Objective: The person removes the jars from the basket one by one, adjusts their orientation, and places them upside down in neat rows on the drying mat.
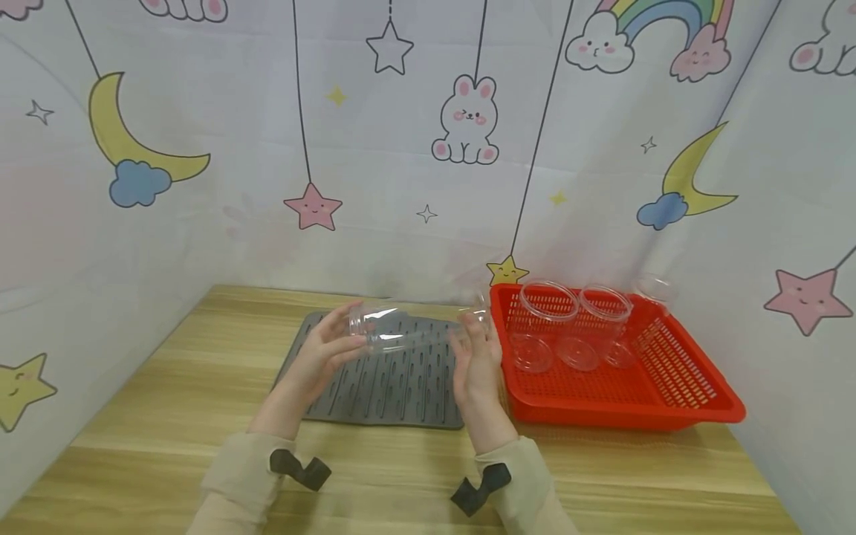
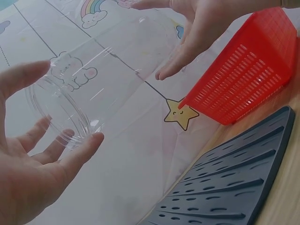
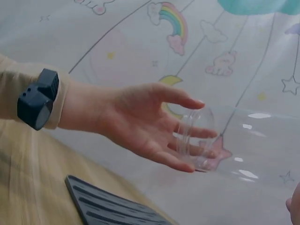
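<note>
A clear plastic jar (image 1: 394, 327) is held sideways over a grey ridged mat (image 1: 374, 397). The fingers and thumb of my left hand (image 1: 324, 353) grip the ringed neck at the left end; in the left wrist view the thumb lies on one side of the rim and the fingers on the other. At the far end, my right hand (image 1: 478, 364) holds the jar's base, its fingers straddling it in the left wrist view (image 2: 201, 28). Only a fingertip of the right hand (image 3: 294, 206) enters the right wrist view.
A red perforated basket (image 1: 622, 412) stands to the right, close beside the right hand, with three clear jars (image 1: 548, 305) upright inside. Under everything is a wooden tabletop (image 1: 381, 475), and a patterned cloth (image 1: 388, 148) hangs behind and at both sides.
</note>
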A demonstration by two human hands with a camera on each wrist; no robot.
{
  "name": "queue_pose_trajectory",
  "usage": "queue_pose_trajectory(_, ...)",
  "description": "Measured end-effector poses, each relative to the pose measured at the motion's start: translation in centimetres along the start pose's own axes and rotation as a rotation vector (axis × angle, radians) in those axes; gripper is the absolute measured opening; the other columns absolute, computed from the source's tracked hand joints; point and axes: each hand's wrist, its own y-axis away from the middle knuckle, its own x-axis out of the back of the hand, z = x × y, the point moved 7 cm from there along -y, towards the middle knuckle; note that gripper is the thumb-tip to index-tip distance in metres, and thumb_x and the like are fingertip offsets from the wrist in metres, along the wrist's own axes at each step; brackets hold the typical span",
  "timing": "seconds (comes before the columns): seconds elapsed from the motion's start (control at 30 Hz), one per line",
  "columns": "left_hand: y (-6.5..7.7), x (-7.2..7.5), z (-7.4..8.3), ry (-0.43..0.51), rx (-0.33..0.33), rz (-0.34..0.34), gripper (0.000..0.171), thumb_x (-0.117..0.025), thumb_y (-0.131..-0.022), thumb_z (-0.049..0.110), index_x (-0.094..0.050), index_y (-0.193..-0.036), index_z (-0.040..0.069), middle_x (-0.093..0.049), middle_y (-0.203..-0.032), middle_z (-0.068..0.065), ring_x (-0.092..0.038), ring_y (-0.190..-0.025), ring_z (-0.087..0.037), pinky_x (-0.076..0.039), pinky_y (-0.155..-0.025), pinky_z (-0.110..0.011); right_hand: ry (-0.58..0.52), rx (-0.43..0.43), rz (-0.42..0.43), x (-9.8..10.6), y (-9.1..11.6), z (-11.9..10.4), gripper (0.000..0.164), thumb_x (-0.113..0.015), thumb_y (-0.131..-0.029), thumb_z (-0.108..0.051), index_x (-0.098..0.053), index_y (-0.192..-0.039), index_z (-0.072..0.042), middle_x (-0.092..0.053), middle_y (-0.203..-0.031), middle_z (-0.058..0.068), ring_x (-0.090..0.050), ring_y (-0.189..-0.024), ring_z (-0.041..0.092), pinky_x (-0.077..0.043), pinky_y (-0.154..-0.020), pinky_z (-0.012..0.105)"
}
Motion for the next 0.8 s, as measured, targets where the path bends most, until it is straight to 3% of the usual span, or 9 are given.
queue_pose_trajectory(0.1, -0.1, -0.1, -0.1, -0.006, 0.001, -0.003, 0.069, -0.054, -0.092, 0.003, -0.023, -0.153, 0.006, -0.024, -0.157, -0.024, -0.053, -0.125, -0.015, -0.051, -0.099, -0.024, -0.075, -0.047, -0.001, 0.0, 0.0, 0.6, 0.065, -0.06, -0.093, -0.019, -0.03, -0.149, -0.007, -0.033, -0.153, 0.015, -0.033, -0.143, 0.036, -0.029, -0.12, 0.051)
queue_pose_trajectory(0.2, -0.2, -0.1, -0.2, -0.026, 0.003, -0.004, 0.07, -0.054, -0.092, 0.004, -0.021, -0.154, 0.005, -0.024, -0.158, -0.022, -0.049, -0.13, -0.02, -0.05, -0.099, -0.023, -0.153, -0.094, 0.007, 0.0, 0.0, 1.1, 0.071, -0.065, -0.091, -0.024, -0.028, -0.149, -0.005, -0.035, -0.152, 0.015, -0.032, -0.144, 0.035, -0.028, -0.121, 0.049)
queue_pose_trajectory(0.37, -0.2, -0.1, -0.3, -0.035, 0.001, -0.012, 0.07, -0.053, -0.092, 0.004, -0.02, -0.154, 0.005, -0.023, -0.159, -0.02, -0.052, -0.126, -0.011, -0.049, -0.101, -0.023, -0.241, -0.144, -0.003, -0.2, 0.1, 1.6, 0.084, -0.069, -0.09, -0.03, -0.018, -0.153, -0.007, -0.032, -0.154, 0.016, -0.031, -0.145, 0.032, -0.025, -0.122, 0.047)
queue_pose_trajectory(0.43, -0.2, -0.1, -0.4, -0.037, 0.001, -0.015, 0.07, -0.054, -0.092, 0.005, -0.021, -0.154, 0.006, -0.024, -0.159, -0.019, -0.053, -0.125, -0.01, -0.049, -0.101, -0.023, -0.249, -0.148, -0.005, -0.2, 0.1, 1.7, 0.087, -0.069, -0.09, -0.032, -0.016, -0.154, -0.008, -0.031, -0.155, 0.015, -0.031, -0.146, 0.031, -0.025, -0.122, 0.046)
queue_pose_trajectory(0.63, -0.1, -0.1, -0.4, -0.013, 0.003, -0.032, 0.071, -0.053, -0.093, 0.004, -0.019, -0.154, 0.005, -0.018, -0.161, -0.02, -0.037, -0.14, -0.032, -0.048, -0.102, -0.022, -0.245, -0.125, -0.041, -0.5, 0.1, 1.5, 0.09, -0.072, -0.088, -0.033, -0.016, -0.154, -0.008, -0.028, -0.155, 0.016, -0.028, -0.147, 0.032, -0.024, -0.123, 0.046)
queue_pose_trajectory(0.73, -0.2, 0.1, -0.4, -0.012, -0.004, -0.042, 0.072, -0.053, -0.093, 0.003, -0.017, -0.155, 0.005, -0.018, -0.16, -0.019, -0.042, -0.136, -0.022, -0.048, -0.1, -0.019, -0.241, -0.106, -0.061, -0.9, 0.1, 1.3, 0.092, -0.073, -0.087, -0.033, -0.017, -0.155, -0.007, -0.027, -0.157, 0.017, -0.027, -0.147, 0.032, -0.023, -0.123, 0.046)
queue_pose_trajectory(0.8, -0.3, 0.3, -0.4, -0.021, -0.014, -0.047, 0.073, -0.052, -0.093, 0.002, -0.015, -0.155, 0.004, -0.019, -0.16, -0.021, -0.042, -0.137, -0.023, -0.047, -0.1, -0.018, -0.243, -0.093, -0.072, -1.2, 0.0, 1.2, 0.091, -0.073, -0.087, -0.032, -0.018, -0.155, -0.008, -0.029, -0.155, 0.017, -0.028, -0.146, 0.032, -0.021, -0.124, 0.046)
